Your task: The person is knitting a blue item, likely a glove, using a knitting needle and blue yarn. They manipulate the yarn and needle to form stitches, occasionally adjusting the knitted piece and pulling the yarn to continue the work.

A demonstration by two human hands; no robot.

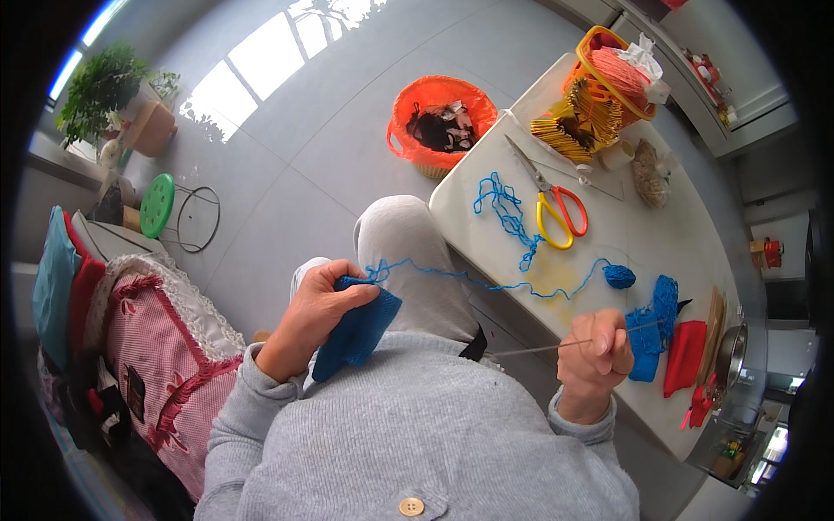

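My left hand grips the top edge of a blue knitted piece above my lap, with loose loops of yarn at its edge. From there a blue strand runs right across my knee to a small blue yarn ball on the table. My right hand holds a long thin knitting needle near the table's edge, apart from the knitted piece. Beyond the right hand lie more blue knitted pieces and a folded red cloth. Scissors with one red and one yellow handle lie beside tangled blue yarn.
The pale table stands at the right, bearing an orange basket with pink yarn and a yellow bundle. An orange-lined bin touches its far corner area. At the left are a green stool and a pink fringed cover.
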